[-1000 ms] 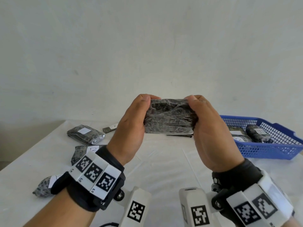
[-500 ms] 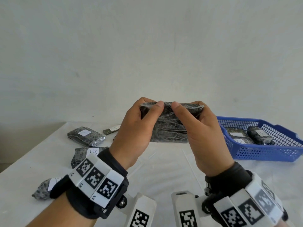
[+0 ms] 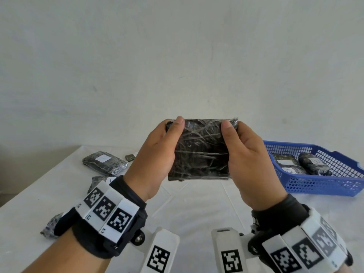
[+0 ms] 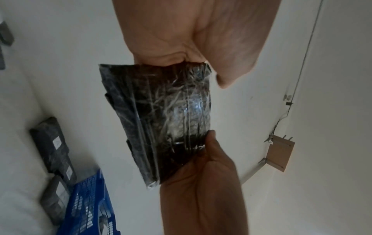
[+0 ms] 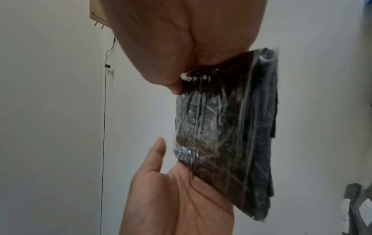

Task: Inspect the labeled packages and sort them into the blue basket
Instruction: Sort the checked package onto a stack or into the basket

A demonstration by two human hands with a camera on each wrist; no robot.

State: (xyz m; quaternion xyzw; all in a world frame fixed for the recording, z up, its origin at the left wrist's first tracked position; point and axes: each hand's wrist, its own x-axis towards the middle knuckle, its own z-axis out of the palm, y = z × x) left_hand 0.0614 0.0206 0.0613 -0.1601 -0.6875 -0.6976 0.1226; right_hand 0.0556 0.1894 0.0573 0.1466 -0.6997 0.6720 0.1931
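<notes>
I hold a dark, plastic-wrapped package [image 3: 201, 150] upright in the air over the table, its flat face toward me with no label showing on it. My left hand [image 3: 157, 154] grips its left edge and my right hand [image 3: 246, 160] grips its right edge, thumbs on the near face. The wrist views show the same package [image 4: 167, 120] [image 5: 227, 130] pinched between both hands. The blue basket [image 3: 323, 184] stands at the right and holds labelled packages [image 3: 313, 164].
Loose wrapped packages lie on the white table [image 3: 197, 209] at left: one with a white label [image 3: 104, 162], another [image 3: 102, 182] behind my left wrist, a third [image 3: 51, 227] near the left edge. A small dark item [image 3: 130, 157] lies near the wall.
Both hands have turned the package from lying flat and edge-on to standing upright with its broad face toward me, thumbs shifting onto its upper corners.
</notes>
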